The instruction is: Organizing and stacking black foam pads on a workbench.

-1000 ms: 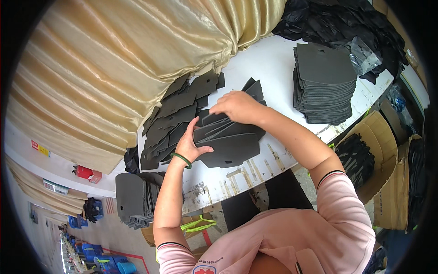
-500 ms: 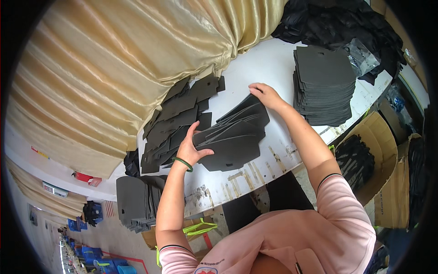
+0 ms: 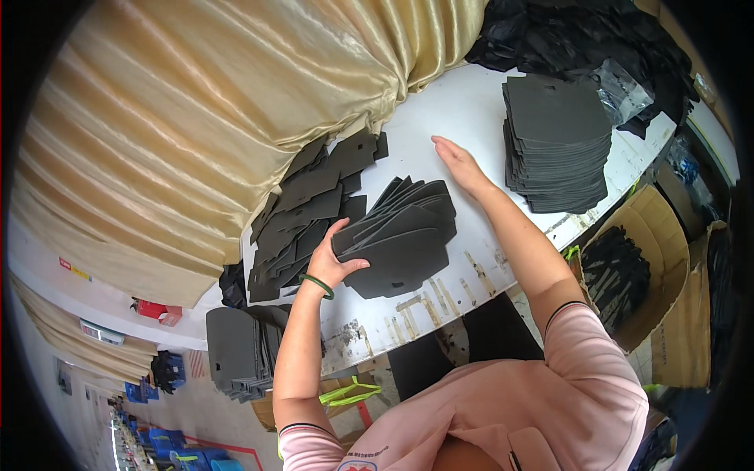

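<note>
A loose bundle of dark grey sheets [image 3: 404, 251], cut to shape with a small slot, stands fanned on the white table. My left hand [image 3: 333, 259] grips the bundle's left end, thumb on the near face and fingers at the back. Just beyond the bundle's far right corner, my right hand [image 3: 459, 166] is held flat with fingers stretched out, apart from the sheets and holding nothing. Behind my left hand lies a scattered heap of similar sheets [image 3: 310, 190]. To the right rises a neat tall stack of them [image 3: 558, 118].
Another stack of sheets [image 3: 232, 345] is at the table's left end. Gold curtain [image 3: 236, 118] hangs along the far side. Black fabric [image 3: 565, 39] and a clear plastic bag [image 3: 624, 94] lie at the back right. An open cardboard box [image 3: 652, 267] holds black pieces at right.
My right hand has let go of the bundle's far right corner and straightened its fingers. The sheets there have dropped back and fanned apart. My left hand keeps its grip.
</note>
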